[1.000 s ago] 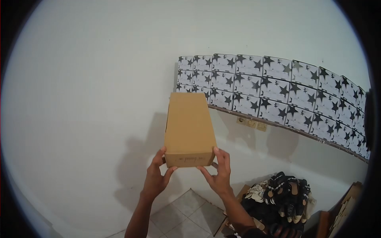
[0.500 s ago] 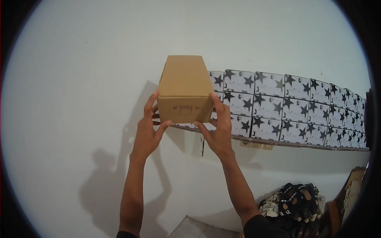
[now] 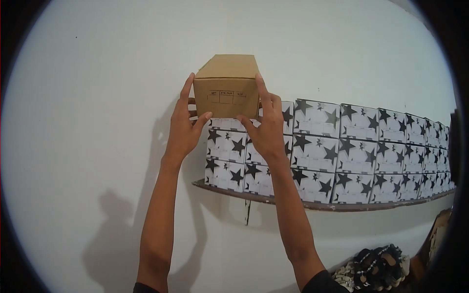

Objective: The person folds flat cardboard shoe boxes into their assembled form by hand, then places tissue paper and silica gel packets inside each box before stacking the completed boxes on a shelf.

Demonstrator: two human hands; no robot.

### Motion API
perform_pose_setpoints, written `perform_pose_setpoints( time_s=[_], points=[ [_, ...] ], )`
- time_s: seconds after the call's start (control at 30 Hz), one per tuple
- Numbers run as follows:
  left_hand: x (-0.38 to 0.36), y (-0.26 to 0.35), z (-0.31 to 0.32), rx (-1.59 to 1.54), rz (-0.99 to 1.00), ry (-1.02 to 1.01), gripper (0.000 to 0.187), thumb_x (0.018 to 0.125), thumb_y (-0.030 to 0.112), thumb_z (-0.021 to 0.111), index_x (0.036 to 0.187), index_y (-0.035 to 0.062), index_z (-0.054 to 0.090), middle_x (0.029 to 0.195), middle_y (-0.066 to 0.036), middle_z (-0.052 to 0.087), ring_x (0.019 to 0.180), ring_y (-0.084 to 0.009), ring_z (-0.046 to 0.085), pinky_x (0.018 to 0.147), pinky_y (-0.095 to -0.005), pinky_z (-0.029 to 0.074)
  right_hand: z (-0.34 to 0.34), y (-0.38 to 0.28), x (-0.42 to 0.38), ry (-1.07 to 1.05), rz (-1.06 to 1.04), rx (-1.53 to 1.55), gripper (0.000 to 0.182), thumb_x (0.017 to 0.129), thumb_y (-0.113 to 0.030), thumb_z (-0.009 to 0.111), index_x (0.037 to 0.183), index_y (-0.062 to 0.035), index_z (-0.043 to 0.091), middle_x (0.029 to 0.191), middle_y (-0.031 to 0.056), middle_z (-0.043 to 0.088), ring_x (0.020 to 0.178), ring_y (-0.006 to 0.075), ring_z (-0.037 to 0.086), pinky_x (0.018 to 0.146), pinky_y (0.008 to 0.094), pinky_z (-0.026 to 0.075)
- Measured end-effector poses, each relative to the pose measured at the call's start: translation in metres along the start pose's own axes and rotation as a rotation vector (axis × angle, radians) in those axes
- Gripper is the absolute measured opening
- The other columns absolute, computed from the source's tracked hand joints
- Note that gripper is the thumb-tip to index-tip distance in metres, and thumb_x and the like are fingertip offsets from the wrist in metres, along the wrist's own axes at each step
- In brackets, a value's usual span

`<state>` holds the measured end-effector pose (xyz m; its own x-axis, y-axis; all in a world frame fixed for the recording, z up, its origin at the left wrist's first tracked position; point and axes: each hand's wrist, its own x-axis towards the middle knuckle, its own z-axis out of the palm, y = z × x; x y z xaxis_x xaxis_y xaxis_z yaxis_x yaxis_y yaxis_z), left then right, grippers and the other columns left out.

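A brown cardboard box (image 3: 226,97) is held up in front of me, its small printed label facing my way and its lid top in sight. My left hand (image 3: 185,119) grips its left side, thumb under the lower front corner and fingers up along the edge. On the opposite side my right hand (image 3: 265,122) holds it the same way. Behind and just below the box are white boxes with black stars (image 3: 316,149), stacked in three rows. The held box overlaps the left end of the top row in this view.
The star boxes stand on a wall shelf (image 3: 312,207) with a bracket (image 3: 247,213) under its left part. A pile of black and pale sandals (image 3: 376,267) lies below at the lower right, beside some cardboard (image 3: 439,234). A white wall (image 3: 97,122) rises behind everything.
Both hands have raised the brown box higher, so more of its front shows and less of its top. The view has shifted, and the shelf's left end now shows.
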<state>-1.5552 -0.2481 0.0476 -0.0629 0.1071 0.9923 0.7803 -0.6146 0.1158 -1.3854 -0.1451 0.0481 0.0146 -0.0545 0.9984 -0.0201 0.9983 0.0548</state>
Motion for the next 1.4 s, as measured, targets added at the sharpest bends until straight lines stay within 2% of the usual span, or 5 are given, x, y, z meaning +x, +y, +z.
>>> perform_pose_setpoints(
  time_s=[0.23,0.73,0.93,1.2,1.4],
  points=[
    [0.054,-0.056,0.028,-0.025,0.175,0.030,0.089,0.088,0.006,0.071,0.159,0.0271,0.020,0.129,-0.022,0.057,0.094,-0.0261,0.069,0.082,-0.0392,0.060,0.019,0.049,0.037,0.015,-0.075,-0.163,0.095,0.081,0.003,0.075,0.156,-0.0307,0.028,0.127,0.0198,0.046,0.116,0.0347,0.060,0.096,0.0421,0.060],
    [0.110,-0.156,0.052,-0.086,-0.099,-0.072,0.091,0.086,0.006,0.073,0.158,0.0273,0.020,0.107,-0.021,0.069,0.092,-0.0319,0.071,0.085,-0.0431,0.055,0.073,0.091,0.073,-0.058,-0.015,-0.667,0.052,0.087,-0.014,0.074,0.131,-0.0161,0.047,0.126,0.0212,0.056,0.112,0.0381,0.062,0.097,0.0543,0.043],
    [0.106,-0.191,0.073,-0.105,-0.074,0.032,0.063,0.092,0.015,0.069,0.147,0.0218,0.039,0.104,-0.019,0.070,0.087,-0.0311,0.072,0.080,-0.0403,0.055,0.078,0.102,0.067,-0.198,0.153,-0.712,0.038,0.092,-0.020,0.068,0.126,-0.0141,0.052,0.119,0.0199,0.061,0.114,0.0385,0.060,0.100,0.0576,0.035],
    [0.087,-0.184,0.085,0.227,-0.099,0.074,0.044,0.100,0.049,0.049,0.132,0.0201,0.059,0.136,-0.017,0.055,0.130,-0.0359,0.048,0.101,-0.0569,0.041,0.085,0.107,0.050,-0.013,-0.222,-1.145,0.038,0.097,-0.039,0.056,0.121,-0.0094,0.060,0.132,0.0199,0.056,0.127,0.0378,0.046,0.102,0.0688,0.027],
    [0.072,-0.177,0.094,0.362,0.036,0.294,0.048,0.099,0.049,0.051,0.134,0.0161,0.058,0.146,-0.017,0.046,0.136,-0.0356,0.039,0.107,-0.0617,0.027,0.082,0.099,0.037,-0.004,-0.241,-1.174,0.045,0.097,-0.038,0.056,0.132,-0.0109,0.057,0.139,0.0236,0.049,0.132,0.0391,0.040,0.104,0.0685,0.024]
  ],
)
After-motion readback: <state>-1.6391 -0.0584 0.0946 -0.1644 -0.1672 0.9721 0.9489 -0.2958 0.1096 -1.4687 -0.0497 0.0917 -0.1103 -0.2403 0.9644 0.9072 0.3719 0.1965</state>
